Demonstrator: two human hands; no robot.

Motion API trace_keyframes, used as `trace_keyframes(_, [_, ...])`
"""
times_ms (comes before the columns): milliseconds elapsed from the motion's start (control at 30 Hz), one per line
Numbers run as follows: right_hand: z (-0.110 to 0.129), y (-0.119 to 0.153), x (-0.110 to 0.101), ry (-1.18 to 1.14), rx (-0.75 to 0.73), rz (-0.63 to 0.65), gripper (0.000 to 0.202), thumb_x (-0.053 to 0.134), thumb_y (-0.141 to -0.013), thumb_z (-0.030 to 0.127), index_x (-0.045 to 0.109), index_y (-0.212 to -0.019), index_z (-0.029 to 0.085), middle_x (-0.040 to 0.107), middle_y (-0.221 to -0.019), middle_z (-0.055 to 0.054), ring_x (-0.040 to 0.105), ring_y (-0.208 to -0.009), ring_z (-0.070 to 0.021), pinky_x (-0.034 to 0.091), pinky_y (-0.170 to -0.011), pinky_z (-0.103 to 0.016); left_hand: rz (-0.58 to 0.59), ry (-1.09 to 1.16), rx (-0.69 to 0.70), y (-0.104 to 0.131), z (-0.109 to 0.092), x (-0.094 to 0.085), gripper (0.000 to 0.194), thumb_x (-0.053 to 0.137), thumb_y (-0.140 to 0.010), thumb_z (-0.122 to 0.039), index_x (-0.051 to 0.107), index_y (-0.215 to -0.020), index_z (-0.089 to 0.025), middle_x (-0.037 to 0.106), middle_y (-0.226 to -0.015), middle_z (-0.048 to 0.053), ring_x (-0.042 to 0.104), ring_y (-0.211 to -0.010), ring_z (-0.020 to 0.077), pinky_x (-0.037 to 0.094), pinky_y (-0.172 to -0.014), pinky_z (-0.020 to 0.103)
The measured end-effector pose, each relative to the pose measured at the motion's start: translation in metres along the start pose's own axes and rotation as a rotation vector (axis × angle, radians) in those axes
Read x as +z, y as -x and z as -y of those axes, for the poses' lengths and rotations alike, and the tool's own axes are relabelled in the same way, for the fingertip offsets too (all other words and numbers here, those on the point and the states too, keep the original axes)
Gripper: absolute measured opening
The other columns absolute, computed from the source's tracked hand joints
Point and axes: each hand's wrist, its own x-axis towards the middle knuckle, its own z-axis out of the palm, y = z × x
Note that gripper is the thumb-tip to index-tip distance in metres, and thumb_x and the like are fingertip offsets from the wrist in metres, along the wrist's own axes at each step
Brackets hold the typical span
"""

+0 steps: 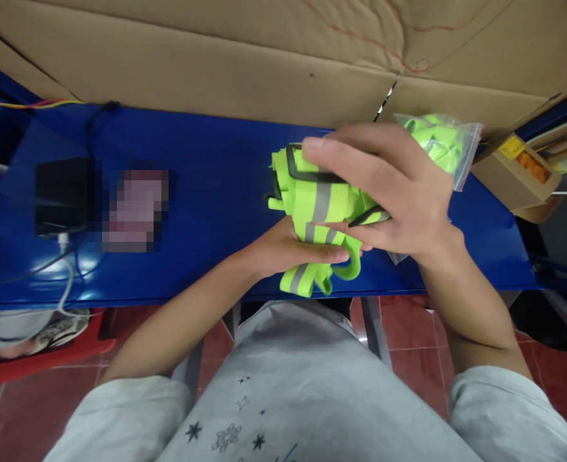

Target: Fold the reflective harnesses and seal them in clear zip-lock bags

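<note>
Both hands hold a bundled reflective strap (307,199), neon yellow-green with grey bands and black buckles, above the front part of the blue table. My right hand (399,186) grips the bundle from above and the right, fingers curled over a black buckle. From below, my left hand (295,250) closes round the lower folds, its thumb lying across them. Loose loops of the strap hang under the left thumb. Behind my right hand lies a clear zip bag (440,141) with more neon yellow-green material inside, partly hidden by the hand.
A black box-shaped device (61,196) with a white cable and a blurred-out flat object (136,208) lie on the blue table (206,167) to the left. Large cardboard (191,64) stands along the back. An open cardboard box (517,173) is at the right.
</note>
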Motion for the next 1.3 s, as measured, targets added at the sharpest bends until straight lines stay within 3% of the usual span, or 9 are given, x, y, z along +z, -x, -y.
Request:
trace_keyframes(100, [-0.011,0.005,0.005,0.064,-0.015,0.052,0.064,0.058,-0.099,0.058,0.038,-0.160,0.054,0.051,-0.162,0.010,0.048,-0.151,-0.0285,0.038,-0.129,-0.044,0.039,0.151,-0.102,0.009,-0.001,0.000,0.043,0.089,-0.079,-0.031,0.077,-0.117,-0.017,0.079,-0.119,0.014,0.077,-0.110,0.0334,0.064,-0.097,0.050])
trace_keyframes(233, [-0.019,0.007,0.014,-0.017,-0.010,0.038,0.044,0.048,-0.106,0.051,0.055,-0.149,0.053,0.060,-0.154,0.009,0.049,-0.152,-0.0262,0.036,-0.129,-0.045,0.040,0.161,-0.161,0.017,-0.004,0.005,0.035,0.087,-0.082,-0.023,0.078,-0.114,-0.018,0.079,-0.120,0.009,0.075,-0.116,0.0282,0.062,-0.102,0.040])
trace_keyframes(400, [-0.018,0.010,0.025,0.093,-0.200,-0.346,0.051,0.051,-0.106,0.042,0.046,-0.156,0.050,0.067,-0.143,0.004,0.062,-0.137,-0.0208,0.049,-0.116,-0.039,-0.059,0.184,-0.005,0.014,0.002,0.025,0.037,0.091,-0.078,-0.027,0.077,-0.111,-0.017,0.081,-0.109,0.008,0.078,-0.103,0.0256,0.065,-0.092,0.036])
trace_keyframes(500, [-0.012,0.010,0.021,-0.020,-0.180,-0.352,0.051,0.055,-0.106,0.046,0.052,-0.155,0.037,0.067,-0.143,0.000,0.062,-0.136,-0.0220,0.050,-0.116,-0.038,-0.188,0.093,-0.051,0.014,0.014,0.029,0.043,0.096,-0.069,-0.027,0.077,-0.106,-0.015,0.082,-0.094,0.006,0.078,-0.083,0.0207,0.066,-0.076,0.031])
trace_keyframes(600, [-0.003,0.006,0.008,-0.223,0.055,-0.300,0.048,0.073,-0.097,0.044,0.066,-0.141,0.029,0.071,-0.138,0.001,0.066,-0.128,-0.0217,0.050,-0.116,-0.037,-0.260,-0.077,-0.008,0.014,0.024,0.019,0.027,0.093,-0.073,-0.033,0.078,-0.085,-0.015,0.080,-0.083,0.005,0.075,-0.075,0.0177,0.063,-0.069,0.027])
trace_keyframes(800, [0.003,0.002,0.007,-0.973,0.655,-0.071,0.027,0.085,-0.084,0.046,0.078,-0.098,0.024,0.078,-0.092,0.002,0.076,-0.083,-0.0188,0.063,-0.075,-0.033,-0.046,-0.407,0.167,0.002,0.021,-0.013,0.024,0.079,-0.090,-0.039,0.078,-0.080,-0.017,0.080,-0.082,0.004,0.076,-0.084,0.0184,0.061,-0.084,0.029])
trace_keyframes(967, [-0.008,0.014,0.025,-1.517,0.914,0.271,0.047,0.086,-0.077,0.058,0.077,-0.101,0.018,0.080,-0.086,-0.005,0.079,-0.076,-0.0280,0.067,-0.070,-0.042,0.073,-0.587,0.242,-0.004,0.011,-0.025,0.022,0.074,-0.094,-0.035,0.078,-0.080,-0.018,0.081,-0.085,0.004,0.077,-0.084,0.0181,0.059,-0.087,0.027])
trace_keyframes(1100, [-0.015,0.022,0.041,-1.489,0.923,0.329,0.055,0.082,-0.078,0.067,0.077,-0.101,0.018,0.080,-0.088,-0.007,0.079,-0.084,-0.0274,0.066,-0.074,-0.039,0.136,-0.662,0.247,0.003,-0.001,-0.025,0.016,0.077,-0.091,-0.033,0.079,-0.081,-0.021,0.082,-0.083,0.001,0.078,-0.083,0.0188,0.058,-0.086,0.027])
trace_keyframes(1300, [-0.003,0.023,0.048,-0.867,0.591,-0.135,0.036,0.068,-0.097,0.057,0.074,-0.112,0.025,0.077,-0.109,-0.002,0.072,-0.100,-0.0177,0.060,-0.088,-0.031,0.051,-0.573,0.132,0.013,-0.010,-0.021,0.018,0.080,-0.088,-0.036,0.079,-0.080,-0.019,0.081,-0.080,0.000,0.077,-0.078,0.0174,0.061,-0.080,0.026])
